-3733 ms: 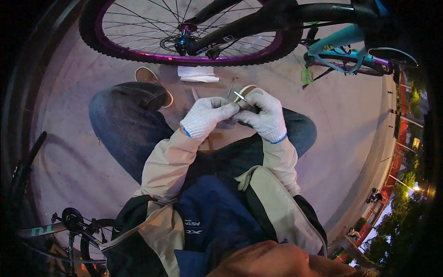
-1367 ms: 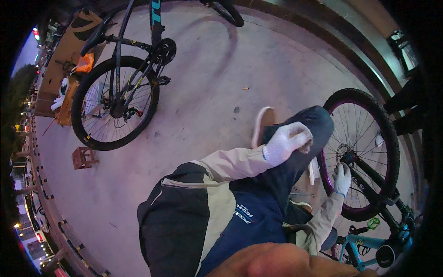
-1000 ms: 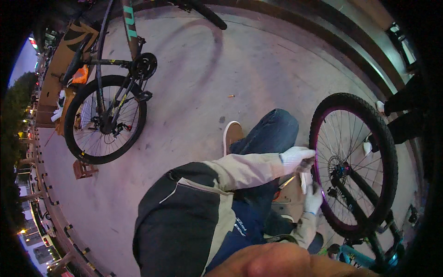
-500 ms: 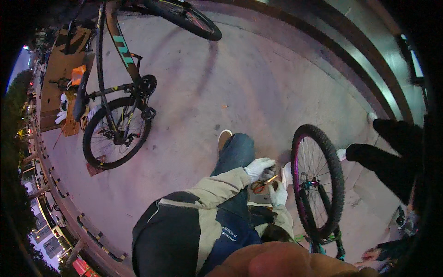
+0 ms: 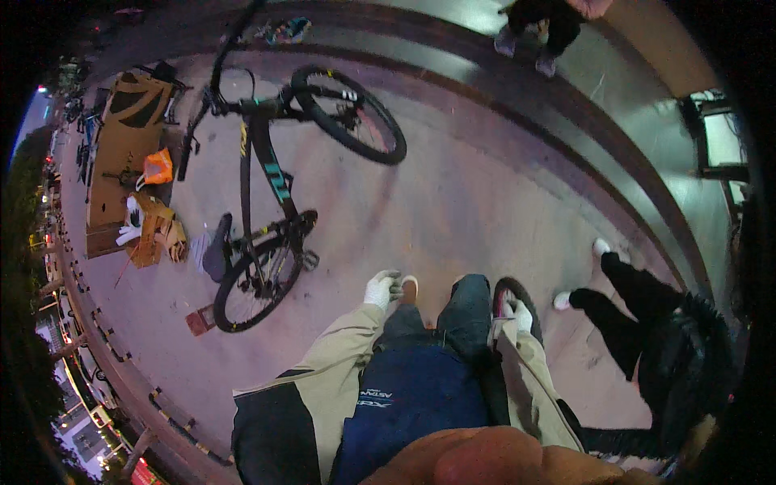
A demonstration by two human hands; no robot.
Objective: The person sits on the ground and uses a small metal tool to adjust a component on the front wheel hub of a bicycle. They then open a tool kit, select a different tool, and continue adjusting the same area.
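Your left gloved hand (image 5: 383, 288), centre frame: fingers loosely bent, hold unclear. Your right gloved hand (image 5: 521, 314), right of centre, overlaps bicycle tyre (image 5: 510, 284); can't tell finger grip.

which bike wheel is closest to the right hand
The black-tyred wheel beside the person's right knee, partly hidden by the right hand. The dark bicycle's front wheel and rear wheel are both farther left.

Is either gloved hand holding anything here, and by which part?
The left hand shows nothing held. The right hand overlaps the tyre in view; whether it grips it cannot be told.
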